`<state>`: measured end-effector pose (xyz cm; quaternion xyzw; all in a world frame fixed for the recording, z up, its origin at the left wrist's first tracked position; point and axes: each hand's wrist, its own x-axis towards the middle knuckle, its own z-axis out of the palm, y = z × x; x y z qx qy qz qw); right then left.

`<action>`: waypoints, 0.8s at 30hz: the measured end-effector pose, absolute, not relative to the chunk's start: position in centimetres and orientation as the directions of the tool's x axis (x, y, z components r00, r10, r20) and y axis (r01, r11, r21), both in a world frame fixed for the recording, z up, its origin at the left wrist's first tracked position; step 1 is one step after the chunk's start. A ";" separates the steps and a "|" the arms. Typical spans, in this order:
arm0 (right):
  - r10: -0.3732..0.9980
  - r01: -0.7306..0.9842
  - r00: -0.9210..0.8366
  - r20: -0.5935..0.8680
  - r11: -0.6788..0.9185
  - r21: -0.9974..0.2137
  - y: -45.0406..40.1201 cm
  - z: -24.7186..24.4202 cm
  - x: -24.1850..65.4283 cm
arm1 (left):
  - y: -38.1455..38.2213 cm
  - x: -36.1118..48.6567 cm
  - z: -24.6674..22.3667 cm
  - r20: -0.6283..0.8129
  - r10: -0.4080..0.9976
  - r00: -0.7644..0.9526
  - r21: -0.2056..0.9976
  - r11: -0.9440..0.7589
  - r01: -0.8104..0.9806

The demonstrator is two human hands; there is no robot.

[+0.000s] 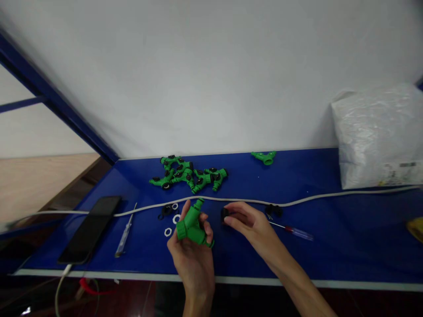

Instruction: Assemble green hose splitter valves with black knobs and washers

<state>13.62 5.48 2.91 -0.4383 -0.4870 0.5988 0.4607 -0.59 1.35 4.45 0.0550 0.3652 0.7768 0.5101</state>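
Observation:
My left hand (pixel 194 255) is closed round a green Y-shaped connector (pixel 191 226), held above the blue table near its front edge. To the right of it, my right hand (pixel 246 220) pinches a small black part (pixel 225 213) between thumb and fingers, apart from the connector. White rings (pixel 168 232) and small black pieces (pixel 167 209) lie on the table left of my left hand. Other black parts (pixel 274 210) and a screwdriver with a clear handle (pixel 300 234) lie right of my right hand.
Several green connectors with black fittings (pixel 183 174) lie behind my hands, another green one (pixel 265 157) by the wall. A white cable (pixel 238 200) crosses the blue table (pixel 317 259). A phone (pixel 92 229) and second screwdriver (pixel 124 237) lie left, a plastic-wrapped package (pixel 380 136) right.

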 end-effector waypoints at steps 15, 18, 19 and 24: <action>0.980 -0.192 0.104 0.168 0.185 -0.964 4.2 4.3 13.8 | 1.9 0.0 3.9 -0.266 0.902 -0.339 0.736 -0.037 -0.676; 0.946 -0.097 0.084 0.314 0.322 -0.942 3.8 4.2 13.5 | 1.8 0.1 4.0 -0.232 0.908 -0.350 0.789 -0.035 -0.613; 0.932 -0.059 0.061 0.356 0.360 -0.931 3.7 4.0 13.4 | 1.7 0.2 4.0 -0.211 0.916 -0.340 0.810 -0.030 -0.585; 0.860 0.156 -0.027 0.509 0.507 -0.848 3.7 3.5 13.4 | 1.5 0.5 3.9 -0.168 0.962 -0.216 0.852 0.031 -0.523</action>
